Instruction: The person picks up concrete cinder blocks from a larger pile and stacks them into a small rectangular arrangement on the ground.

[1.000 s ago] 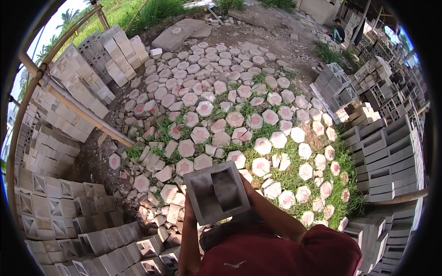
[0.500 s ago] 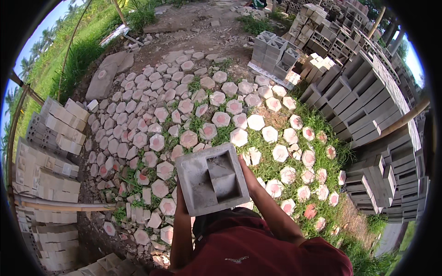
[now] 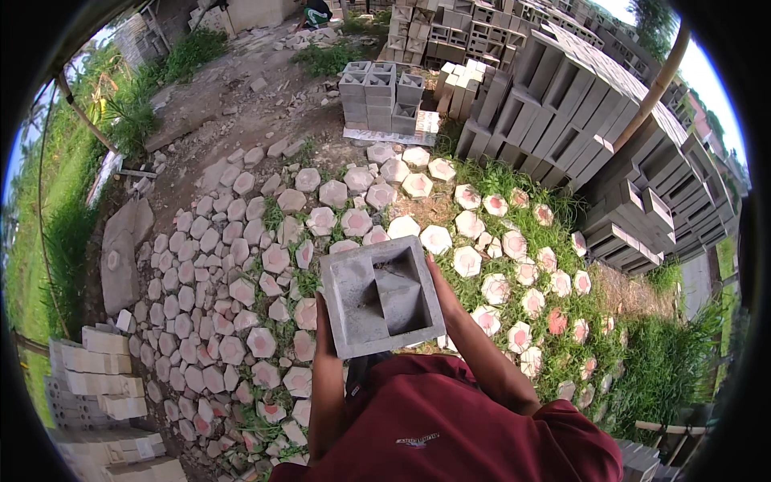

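A grey hollow concrete block [image 3: 351, 315] is held out before my body, its recessed, divided face turned up toward me. My left hand [image 3: 323, 315] grips its left side, and my right hand [image 3: 436, 279] presses against the right side. Most of the fingers are hidden behind the block. Further ahead, a small stack of similar grey blocks [image 3: 379, 100] stands on a pale sheet [image 3: 357, 134] on the ground.
Hexagonal pavers [image 3: 230, 349] with grass between them cover the ground. Tall block rows [image 3: 554, 104] line the right, with a bamboo pole [image 3: 654, 88] leaning there. Pale blocks [image 3: 100, 361] are piled at left. A person [image 3: 316, 12] crouches in the far background.
My view has swung to the right, so the small block stack now lies nearly straight ahead. Both hands still hold the concrete block in front of me.
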